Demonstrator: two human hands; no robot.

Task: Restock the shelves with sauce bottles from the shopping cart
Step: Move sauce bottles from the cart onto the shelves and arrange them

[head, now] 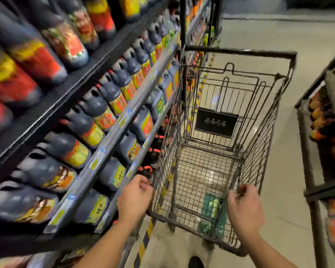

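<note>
One green pack (213, 209) alone in cart (240, 53), lower centre; shelves (112, 132) at left full; left hand (134, 197), right hand (245, 206) gripping its rim; judged nearly done.

Left grip (135, 198) holds the near left corner of the cart (240, 51); right grip (245, 207) holds its near right corner. Between the grips, just left of and below the right one, a pack (213, 207) lies in the cart. Left of the left grip, shelves (112, 137) carry rows of bottles (112, 93). Well right of the right grip stands a rack (325, 189). The cart stands on the floor (290, 200).
</note>
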